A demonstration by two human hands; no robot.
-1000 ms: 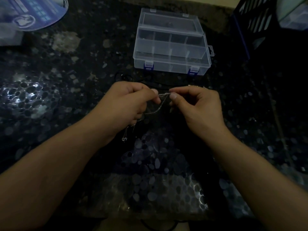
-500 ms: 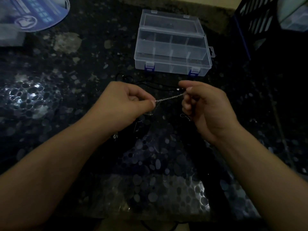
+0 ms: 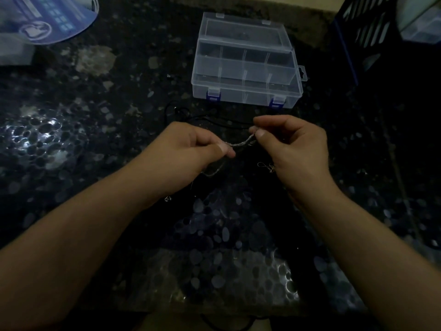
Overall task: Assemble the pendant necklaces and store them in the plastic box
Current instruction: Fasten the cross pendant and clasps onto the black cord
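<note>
A thin silver chain point(image 3: 241, 143) is stretched between the two hands above the dark speckled tabletop point(image 3: 100, 130). The left hand point(image 3: 191, 154) is seen with its fingers curled, the chain being pinched between thumb and forefinger at the hand's 3 o'clock side. The right hand point(image 3: 293, 149) is likewise curled, and the other end of the visible stretch is pinched between its thumb and forefinger at its 9 o'clock side, slightly higher than the left pinch. The chain sags a little between the two pinches. A further length of it is seen hanging below the left hand, toward 6 o'clock, and a small clasp end point(image 3: 265, 165) dangles just beside the heel of the right hand; whether a pendant is threaded cannot be told in the dim light.

The clear plastic box point(image 3: 245, 65) is set on the tabletop at 12 o'clock from the hands, well apart from them, its lid raised open at the far side, its dividers visible and two blue latches at its near wall. A black cord point(image 3: 210, 119) lies on the tabletop between the box and the hands. A blue printed sheet point(image 3: 47, 17) is found at 10 o'clock, and a dark slotted crate point(image 3: 367, 32) at 2 o'clock.
</note>
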